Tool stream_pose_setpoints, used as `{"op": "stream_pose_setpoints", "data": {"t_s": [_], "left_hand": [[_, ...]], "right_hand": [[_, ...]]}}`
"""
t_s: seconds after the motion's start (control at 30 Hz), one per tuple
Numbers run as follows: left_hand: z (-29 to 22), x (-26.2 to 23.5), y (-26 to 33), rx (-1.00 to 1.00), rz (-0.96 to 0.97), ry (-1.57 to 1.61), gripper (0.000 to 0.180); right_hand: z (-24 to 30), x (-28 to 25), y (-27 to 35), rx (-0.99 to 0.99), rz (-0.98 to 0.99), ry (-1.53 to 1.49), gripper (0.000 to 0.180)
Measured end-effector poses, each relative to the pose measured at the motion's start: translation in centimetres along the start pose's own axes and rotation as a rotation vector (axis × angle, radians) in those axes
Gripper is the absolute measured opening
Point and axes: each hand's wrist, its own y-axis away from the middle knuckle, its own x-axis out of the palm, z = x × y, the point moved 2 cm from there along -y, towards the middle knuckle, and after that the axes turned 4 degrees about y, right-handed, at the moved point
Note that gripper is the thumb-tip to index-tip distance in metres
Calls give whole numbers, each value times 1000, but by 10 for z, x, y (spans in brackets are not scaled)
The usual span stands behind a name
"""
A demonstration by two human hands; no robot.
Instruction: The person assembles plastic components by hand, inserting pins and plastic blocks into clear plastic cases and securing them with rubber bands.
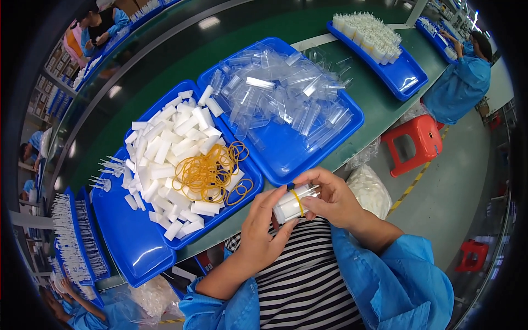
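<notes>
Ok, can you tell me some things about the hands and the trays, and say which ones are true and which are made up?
1. Both hands hold a small white bundle with a yellow rubber band around it. True.
2. The loose rubber bands lie on the clear plastic pieces. False: they lie on the white blocks.
3. The trays are blue. True.
4. The stool beside the table is green. False: it is red.
5. The left hand rests flat on the table. False: it is raised, gripping the bundle with the right hand.

Long green desk point(385, 107) carries blue plastic trays: one point(165, 231) with white blocks and yellow rubber bands, one point(286, 159) with clear sleeves, another point(404, 77) farther right.
</notes>
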Motion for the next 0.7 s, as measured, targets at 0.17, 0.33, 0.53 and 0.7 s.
{"op": "stream_pose_setpoints", "data": {"t_s": [0.17, 0.33, 0.53, 0.7], "left_hand": [[5, 11, 1, 17, -67, 96, 60], [5, 24, 3, 104, -104, -1, 61], [13, 28, 8, 141, -210, 73, 70], [10, 27, 9, 174, -196, 116, 74]], "right_hand": [[-3, 10, 0, -238, -16, 272, 27], [-13, 17, -1, -519, -154, 601, 25], [-14, 29, 0, -610, -260, 598, 16], [-13, 28, 2, -629, -222, 623, 17]]}}
